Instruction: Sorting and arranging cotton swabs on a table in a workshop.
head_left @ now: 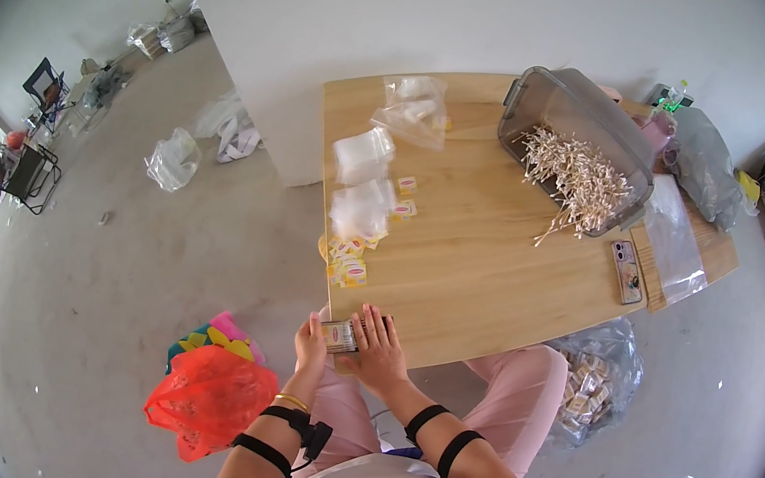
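Observation:
At the table's near left corner, my left hand (312,340) grips the left end of a small clear packet of cotton swabs (340,336) with a yellow and red label. My right hand (374,346) is laid over the packet's right end, fingers stretched forward and pressed against it. The packet lies level between both hands, and its underside is hidden. Just beyond it are loose yellow-and-white label cards (349,272). Stacks of clear plastic bags (363,156) lie farther back along the left edge of the wooden table (438,268).
A grey plastic bin (574,104) tips toward me, spilling loose cotton swabs (578,175). Near it lie a phone (627,273) and a clear plastic sheet (674,240). A bag of filled packets (591,390) stands on the floor at right, a red bag (212,399) at left.

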`<state>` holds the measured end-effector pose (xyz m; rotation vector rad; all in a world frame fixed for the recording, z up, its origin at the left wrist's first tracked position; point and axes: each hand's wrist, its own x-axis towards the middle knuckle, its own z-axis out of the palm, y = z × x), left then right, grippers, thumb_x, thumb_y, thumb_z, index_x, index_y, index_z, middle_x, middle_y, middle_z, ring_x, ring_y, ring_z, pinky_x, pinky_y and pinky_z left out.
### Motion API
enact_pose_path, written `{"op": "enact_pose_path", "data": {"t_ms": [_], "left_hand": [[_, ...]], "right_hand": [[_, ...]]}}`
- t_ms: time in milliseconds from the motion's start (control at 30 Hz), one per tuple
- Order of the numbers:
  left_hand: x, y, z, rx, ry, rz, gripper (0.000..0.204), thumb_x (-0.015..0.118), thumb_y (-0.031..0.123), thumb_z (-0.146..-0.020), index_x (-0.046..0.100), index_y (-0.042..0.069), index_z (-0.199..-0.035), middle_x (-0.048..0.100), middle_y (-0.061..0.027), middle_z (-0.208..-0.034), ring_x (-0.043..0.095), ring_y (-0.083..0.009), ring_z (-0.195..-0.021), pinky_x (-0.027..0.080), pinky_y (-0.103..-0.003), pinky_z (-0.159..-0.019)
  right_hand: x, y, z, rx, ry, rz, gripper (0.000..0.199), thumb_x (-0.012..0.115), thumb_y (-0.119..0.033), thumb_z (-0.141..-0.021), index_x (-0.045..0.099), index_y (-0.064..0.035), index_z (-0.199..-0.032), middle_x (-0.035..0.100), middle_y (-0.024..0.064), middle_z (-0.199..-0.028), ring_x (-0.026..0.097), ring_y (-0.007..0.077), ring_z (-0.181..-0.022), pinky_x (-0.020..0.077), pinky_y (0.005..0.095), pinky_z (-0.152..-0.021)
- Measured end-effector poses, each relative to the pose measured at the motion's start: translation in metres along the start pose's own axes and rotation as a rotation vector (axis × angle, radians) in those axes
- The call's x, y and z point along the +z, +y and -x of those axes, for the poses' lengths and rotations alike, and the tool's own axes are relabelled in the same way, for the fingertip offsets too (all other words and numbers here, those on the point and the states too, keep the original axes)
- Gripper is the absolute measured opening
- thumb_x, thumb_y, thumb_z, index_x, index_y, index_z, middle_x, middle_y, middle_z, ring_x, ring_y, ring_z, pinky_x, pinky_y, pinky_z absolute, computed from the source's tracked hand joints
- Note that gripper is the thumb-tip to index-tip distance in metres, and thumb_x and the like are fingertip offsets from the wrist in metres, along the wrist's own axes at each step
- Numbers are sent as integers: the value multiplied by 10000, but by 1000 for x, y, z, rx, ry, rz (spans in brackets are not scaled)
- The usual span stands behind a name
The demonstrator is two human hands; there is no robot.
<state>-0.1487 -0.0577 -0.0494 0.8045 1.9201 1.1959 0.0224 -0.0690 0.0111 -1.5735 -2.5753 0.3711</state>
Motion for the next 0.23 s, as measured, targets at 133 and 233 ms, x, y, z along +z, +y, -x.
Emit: {"op": "enact_pose_path", "data": {"t_ms": [133, 233], "left_hand": [[-15, 3, -8, 16, -18, -214, 645, 418, 569, -1015, 696, -4, -917, 672, -129, -775, 627, -215, -742, 495, -379, -698], [-36, -12, -24, -146, -34, -237, 691, 373, 585, -1016, 699, -20, -935, 712, -189, -824, 661, -317, -786, 494, -452, -771]], "right_hand": [[6, 8, 0, 32, 54, -67, 950, 523, -610, -909, 233, 37, -1540, 166, 180, -1641, 109, 290, -1537, 82, 490, -1239], [3, 27, 5, 11, 93, 20, 983, 555, -604, -894, 200, 36, -1550, 164, 166, -1645, 89, 282, -1540, 61, 487, -1242]]}}
